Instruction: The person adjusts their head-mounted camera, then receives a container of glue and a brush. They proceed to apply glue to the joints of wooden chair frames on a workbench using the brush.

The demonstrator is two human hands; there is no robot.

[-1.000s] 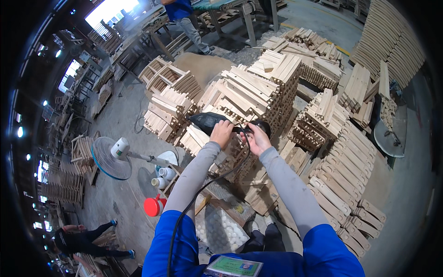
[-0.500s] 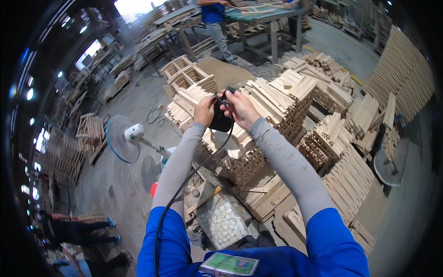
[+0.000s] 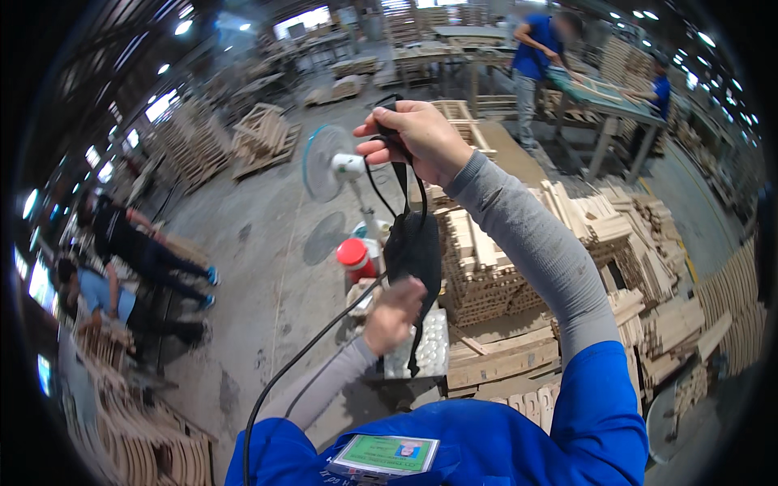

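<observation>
Blur softened the left hand (image 3: 395,316); whether it gripped, touched or merely overlapped the black pouch (image 3: 413,251) could not be told. The limp, elongated pouch partly hid white rounded pieces (image 3: 433,344) below. A smooth black cable (image 3: 312,341) ran off the lower edge. Pale, straight-edged wooden slats (image 3: 490,290) were stacked to the right. The right hand (image 3: 425,139), fingers curled, held a dark strap (image 3: 401,174), the pouch hanging beneath.
</observation>
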